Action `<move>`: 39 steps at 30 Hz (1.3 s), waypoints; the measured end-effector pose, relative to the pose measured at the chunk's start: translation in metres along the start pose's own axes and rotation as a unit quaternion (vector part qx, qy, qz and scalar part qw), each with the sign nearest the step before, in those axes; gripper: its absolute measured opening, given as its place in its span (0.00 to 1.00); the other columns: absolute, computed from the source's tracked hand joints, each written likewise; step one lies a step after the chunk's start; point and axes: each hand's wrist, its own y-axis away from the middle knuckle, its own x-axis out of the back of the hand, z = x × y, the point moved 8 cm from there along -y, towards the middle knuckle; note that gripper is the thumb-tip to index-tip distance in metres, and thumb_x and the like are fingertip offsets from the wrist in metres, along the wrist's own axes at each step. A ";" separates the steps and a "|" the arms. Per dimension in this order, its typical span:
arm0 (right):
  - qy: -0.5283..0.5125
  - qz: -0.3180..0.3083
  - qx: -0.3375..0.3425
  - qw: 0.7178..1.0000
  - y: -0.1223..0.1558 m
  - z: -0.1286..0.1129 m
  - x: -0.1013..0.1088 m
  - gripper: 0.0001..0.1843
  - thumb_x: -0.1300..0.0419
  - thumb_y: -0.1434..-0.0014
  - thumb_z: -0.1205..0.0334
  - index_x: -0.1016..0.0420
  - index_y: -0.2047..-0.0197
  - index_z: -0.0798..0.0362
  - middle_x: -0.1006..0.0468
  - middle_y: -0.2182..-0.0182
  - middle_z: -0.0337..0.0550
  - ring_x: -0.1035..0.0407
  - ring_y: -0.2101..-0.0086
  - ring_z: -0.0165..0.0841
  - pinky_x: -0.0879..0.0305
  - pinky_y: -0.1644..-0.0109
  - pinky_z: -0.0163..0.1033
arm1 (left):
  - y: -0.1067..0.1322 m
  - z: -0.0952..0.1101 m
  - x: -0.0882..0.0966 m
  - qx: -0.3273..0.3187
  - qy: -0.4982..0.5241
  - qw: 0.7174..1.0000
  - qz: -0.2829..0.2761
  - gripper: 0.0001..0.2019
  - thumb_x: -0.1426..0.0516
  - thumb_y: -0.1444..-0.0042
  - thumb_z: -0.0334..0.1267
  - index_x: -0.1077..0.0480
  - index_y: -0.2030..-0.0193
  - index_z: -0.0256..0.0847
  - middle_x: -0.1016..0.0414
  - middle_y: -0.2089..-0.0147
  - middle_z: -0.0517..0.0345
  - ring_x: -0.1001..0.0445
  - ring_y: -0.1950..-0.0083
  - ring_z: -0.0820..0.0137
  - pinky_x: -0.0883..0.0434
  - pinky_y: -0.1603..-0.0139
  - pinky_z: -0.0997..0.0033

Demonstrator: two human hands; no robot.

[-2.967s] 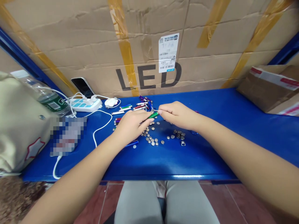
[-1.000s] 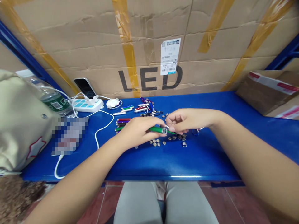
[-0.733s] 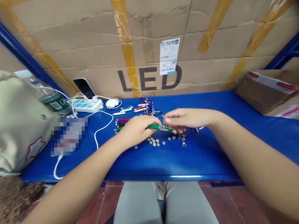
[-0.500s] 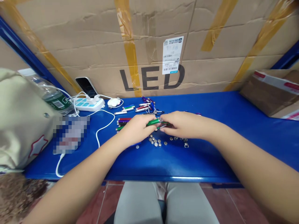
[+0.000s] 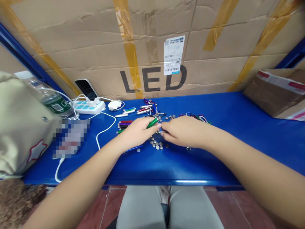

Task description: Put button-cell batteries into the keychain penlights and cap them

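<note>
My left hand (image 5: 134,132) is closed around a green metal tube with a silvery end (image 5: 152,122), which slants up to the right above the blue tabletop. Fingertips of my right hand (image 5: 183,129) are pinched together right beside it. A thin silvery piece (image 5: 162,131) shows between the hands; my fingers hide most of it. Button cells (image 5: 157,144) lie scattered just below the hands. A row of coloured metal tubes (image 5: 124,124) lies left of my left hand, partly covered by it. Coloured carabiner clips (image 5: 202,119) lie behind my right hand.
More small tubes (image 5: 145,109) are heaped toward the back. Left are a power strip (image 5: 89,107) with white cables, a phone (image 5: 86,89), a water bottle (image 5: 57,103) and a beige bag (image 5: 21,127). A large cardboard box (image 5: 95,47) stands behind; a smaller carton (image 5: 276,93) is at right.
The green tube has tilted more steeply upward in my left hand. My right hand has turned and shifted slightly left and down, uncovering the clips behind it. The view has shifted a little.
</note>
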 end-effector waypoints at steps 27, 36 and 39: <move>0.049 0.064 -0.132 0.988 -0.011 0.037 -0.003 0.21 0.62 0.31 0.55 0.31 0.56 0.54 0.24 0.72 0.49 0.29 0.71 0.38 0.60 0.73 0.40 | 0.001 0.001 -0.001 -0.014 -0.034 0.999 0.009 0.12 0.51 0.34 0.43 0.34 0.66 0.40 0.28 0.68 0.59 0.30 0.67 0.70 0.34 0.64 0.69; 0.063 0.080 -0.147 0.984 -0.009 0.038 0.002 0.23 0.63 0.31 0.55 0.31 0.54 0.56 0.21 0.70 0.52 0.26 0.69 0.41 0.59 0.73 0.40 | -0.001 -0.010 -0.006 0.025 0.095 0.995 0.018 0.16 0.51 0.34 0.49 0.31 0.64 0.40 0.26 0.67 0.58 0.30 0.65 0.70 0.32 0.64 0.69; 0.059 0.074 -0.149 0.984 -0.009 0.038 0.001 0.22 0.62 0.31 0.55 0.30 0.54 0.56 0.20 0.69 0.53 0.26 0.69 0.41 0.56 0.72 0.40 | -0.003 -0.017 -0.007 0.039 0.128 0.991 0.029 0.18 0.53 0.34 0.51 0.30 0.62 0.41 0.27 0.70 0.58 0.29 0.67 0.70 0.32 0.67 0.71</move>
